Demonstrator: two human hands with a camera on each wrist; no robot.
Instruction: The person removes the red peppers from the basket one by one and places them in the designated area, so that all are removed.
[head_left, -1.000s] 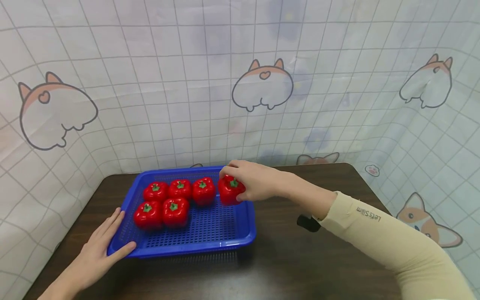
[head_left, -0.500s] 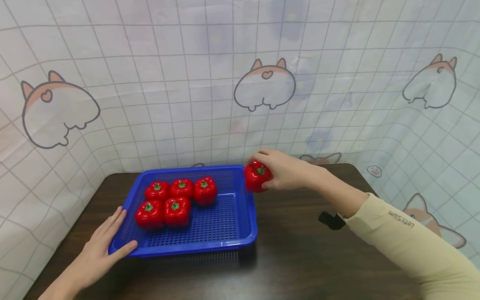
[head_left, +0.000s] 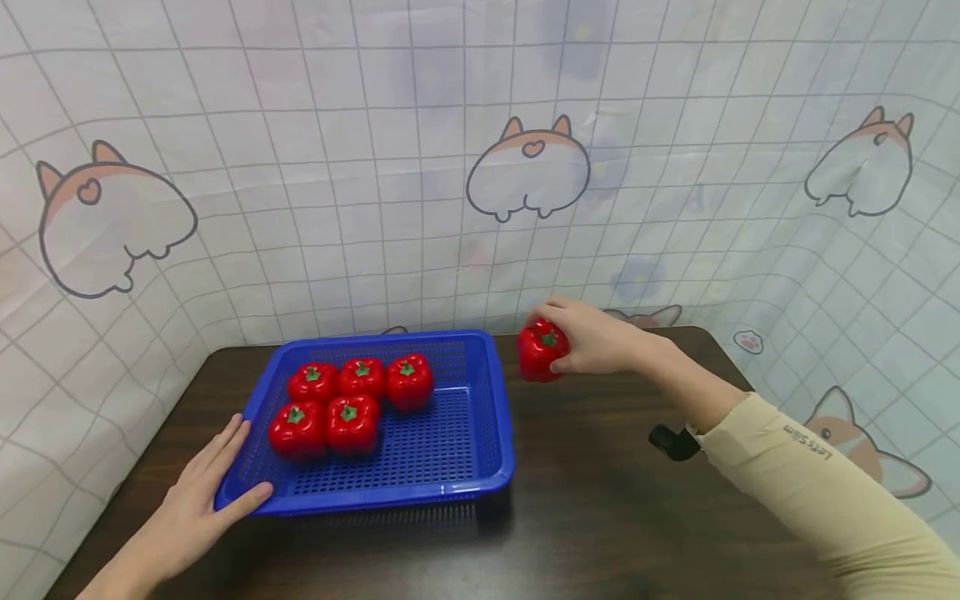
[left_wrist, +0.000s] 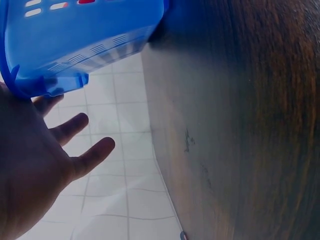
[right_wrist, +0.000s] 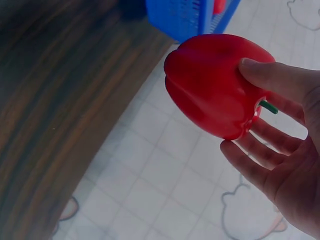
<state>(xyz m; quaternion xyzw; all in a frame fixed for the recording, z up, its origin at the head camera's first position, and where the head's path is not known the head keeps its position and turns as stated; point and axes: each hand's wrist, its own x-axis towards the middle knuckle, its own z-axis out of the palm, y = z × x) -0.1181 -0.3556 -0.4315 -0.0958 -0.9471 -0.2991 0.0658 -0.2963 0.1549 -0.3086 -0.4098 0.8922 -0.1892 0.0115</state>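
A glossy red bell pepper (head_left: 541,352) with a green stem is gripped by my right hand (head_left: 592,337), to the right of the blue basket (head_left: 497,433). The right wrist view shows thumb and fingers around the bell pepper (right_wrist: 215,85), which hangs above the table. Several more red peppers (head_left: 354,425) sit together in the basket's left and back part. My left hand (head_left: 183,512) rests on the basket's left front corner with straight, spread fingers. In the left wrist view, the left hand (left_wrist: 35,165) lies against the basket's rim, part of it hidden.
The basket stands on a dark wood-grain table (head_left: 600,500). Behind and beside it hangs a white gridded cloth (head_left: 360,208) with cartoon corgis. A black wrist device (head_left: 673,442) sticks out below the right sleeve (head_left: 795,467).
My right hand has carried the bell pepper from the basket's back right, over the rim, to the table side on the right. The left hand and basket have stayed in place.
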